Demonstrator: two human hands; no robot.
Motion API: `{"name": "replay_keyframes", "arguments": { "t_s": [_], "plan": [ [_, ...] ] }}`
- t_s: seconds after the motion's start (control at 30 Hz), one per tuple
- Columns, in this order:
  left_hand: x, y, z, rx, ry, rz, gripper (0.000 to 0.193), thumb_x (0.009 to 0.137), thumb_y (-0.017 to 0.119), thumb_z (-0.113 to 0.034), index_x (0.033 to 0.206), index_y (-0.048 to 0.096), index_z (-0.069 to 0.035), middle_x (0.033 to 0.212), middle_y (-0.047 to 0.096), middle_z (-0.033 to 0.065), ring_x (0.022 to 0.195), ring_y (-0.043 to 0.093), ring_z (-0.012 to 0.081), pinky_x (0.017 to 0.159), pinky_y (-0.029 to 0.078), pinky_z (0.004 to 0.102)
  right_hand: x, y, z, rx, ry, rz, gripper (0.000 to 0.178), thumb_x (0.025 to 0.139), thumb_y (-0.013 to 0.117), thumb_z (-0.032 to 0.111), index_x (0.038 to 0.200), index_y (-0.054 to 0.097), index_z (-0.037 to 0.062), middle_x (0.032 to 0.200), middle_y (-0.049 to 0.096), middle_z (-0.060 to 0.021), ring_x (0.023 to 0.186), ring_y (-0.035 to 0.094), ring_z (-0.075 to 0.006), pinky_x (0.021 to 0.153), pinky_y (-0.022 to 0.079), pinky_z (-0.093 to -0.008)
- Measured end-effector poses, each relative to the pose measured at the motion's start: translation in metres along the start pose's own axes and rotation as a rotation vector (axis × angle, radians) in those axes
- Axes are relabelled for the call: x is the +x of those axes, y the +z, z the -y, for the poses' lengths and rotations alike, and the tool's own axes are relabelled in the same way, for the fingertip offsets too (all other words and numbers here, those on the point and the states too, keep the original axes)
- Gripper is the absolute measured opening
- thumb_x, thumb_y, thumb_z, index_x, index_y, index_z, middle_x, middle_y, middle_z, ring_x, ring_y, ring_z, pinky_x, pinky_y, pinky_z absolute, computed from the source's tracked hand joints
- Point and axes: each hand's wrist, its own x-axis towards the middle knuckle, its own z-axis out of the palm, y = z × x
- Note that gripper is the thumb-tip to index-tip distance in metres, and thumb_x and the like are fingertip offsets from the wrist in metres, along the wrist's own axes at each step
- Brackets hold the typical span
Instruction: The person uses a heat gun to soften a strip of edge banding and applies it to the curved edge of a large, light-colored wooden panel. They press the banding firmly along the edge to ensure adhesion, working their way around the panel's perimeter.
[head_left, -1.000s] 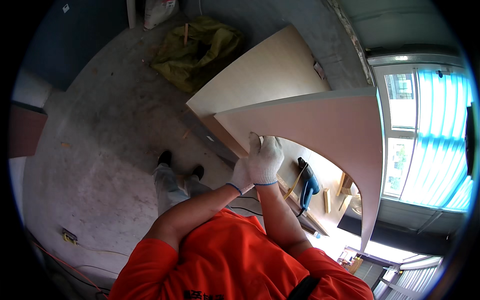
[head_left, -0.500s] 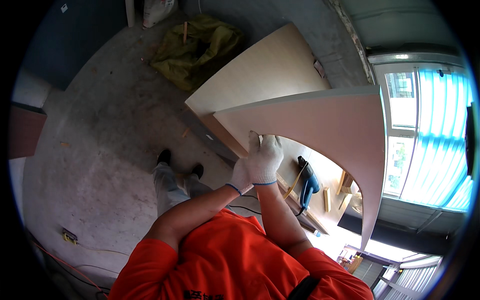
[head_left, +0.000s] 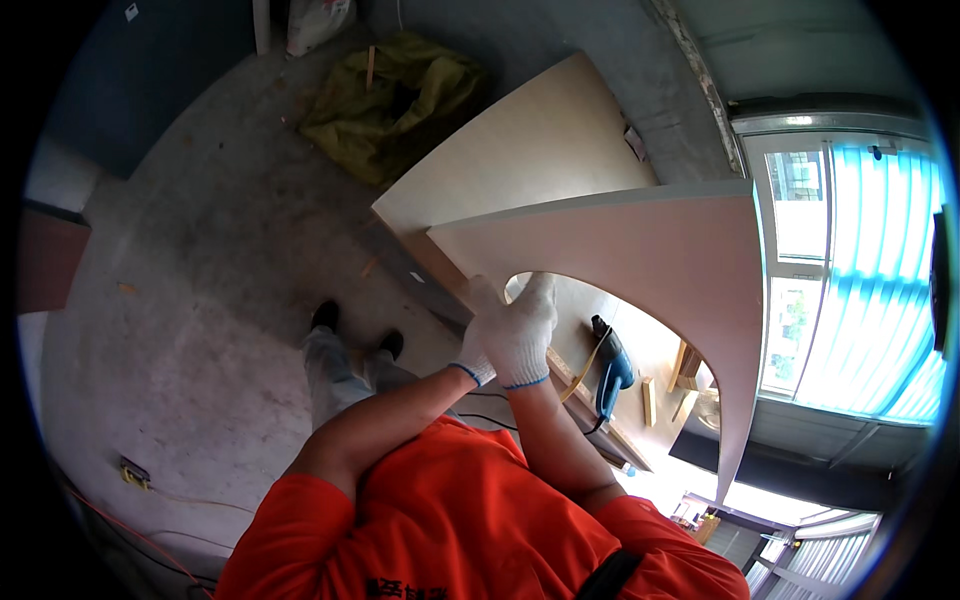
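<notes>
Both my hands wear white knit gloves with blue cuffs and sit close together, overlapping, at the near left part of a pinkish board with a large curved cut-out. My left hand lies against the board's lower left corner, fingers closed. My right hand is closed beside it, its fingertips at the start of the curved inner edge. Whatever the fingers hold, if anything, is hidden by the gloves. Through the cut-out a blue corded power tool shows, lying on a pale surface to the right of my hands.
A pale board stands behind the pinkish one. Small wood blocks lie right of the power tool. A crumpled olive sack is on the floor at the far side. Cords run across the floor at lower left. Windows line the right.
My two hands have slid together a little toward me and to the left along the board's edge. The board and the power tool stay in place, with the view shifted slightly.
</notes>
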Motion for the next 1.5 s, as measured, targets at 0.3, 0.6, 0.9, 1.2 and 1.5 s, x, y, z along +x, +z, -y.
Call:
{"name": "replay_keyframes", "arguments": {
  "t_s": [0.3, 0.6, 0.9, 1.2, 1.5],
  "plan": [
    [-0.005, -0.002, -0.014, -0.084, -0.054, 0.022, 0.029, 0.109, 0.06, -0.033, 0.117, 0.07, -0.007, 0.113, 0.074, 0.0173, 0.104, 0.071, 0.0323, 0.094, 0.056, 0.0441, -0.001, 0.024, -0.071, -0.463, -0.274, -0.017, 0.05, 0.088, 0.081, 0.027, 0.123, 0.061, -0.0027, 0.122, 0.068, -0.0271, 0.121, 0.063, -0.0482, 0.1, 0.052, -0.0558],
    [0.005, -0.053, -0.077, -0.065, -0.208, -0.01, 0.044, 0.108, 0.061, -0.04, 0.092, 0.075, -0.003, 0.08, 0.071, 0.0227, 0.075, 0.069, 0.0465, 0.071, 0.056, 0.0523, -0.051, -0.026, -0.157, 0.169, 0.156, 0.091, 0.052, 0.103, 0.072, 0.03, 0.14, 0.063, -0.005, 0.123, 0.073, -0.0183, 0.113, 0.07, -0.0253, 0.097, 0.056, -0.0359],
    [0.008, -0.049, -0.087, -0.3, -0.432, 0.054, 0.042, 0.108, 0.067, -0.034, 0.09, 0.074, 0.003, 0.071, 0.071, 0.0142, 0.063, 0.071, 0.0235, 0.058, 0.051, 0.0397, -0.063, -0.058, -0.158, 0.429, 0.475, 0.316, 0.035, 0.106, 0.069, 0.032, 0.106, 0.074, -0.0029, 0.082, 0.07, -0.0033, 0.076, 0.064, -0.0111, 0.071, 0.053, -0.0301],
    [-0.012, -0.07, -0.123, -0.443, -0.72, 0.078, 0.045, 0.108, 0.067, -0.044, 0.11, 0.071, 0.001, 0.097, 0.078, 0.0127, 0.075, 0.077, 0.0183, 0.062, 0.061, 0.029, -0.02, -0.082, -0.175, -0.113, 0.03, 0.441, 0.05, 0.103, 0.061, 0.047, 0.092, 0.078, 0.0016, 0.084, 0.074, -0.0264, 0.083, 0.074, -0.0448, 0.079, 0.058, -0.0538],
    [-0.003, -0.063, -0.116, -0.044, -0.692, 0.055, 0.067, 0.105, 0.068, -0.055, 0.125, 0.057, 0.008, 0.095, 0.073, 0.0124, 0.069, 0.069, 0.0181, 0.062, 0.054, 0.0329, -0.013, -0.106, -0.186, -0.212, -0.064, 0.298, 0.045, 0.103, 0.059, 0.042, 0.087, 0.077, 0.0041, 0.084, 0.074, -0.026, 0.084, 0.073, -0.0474, 0.082, 0.059, -0.0562]
  ]
}}
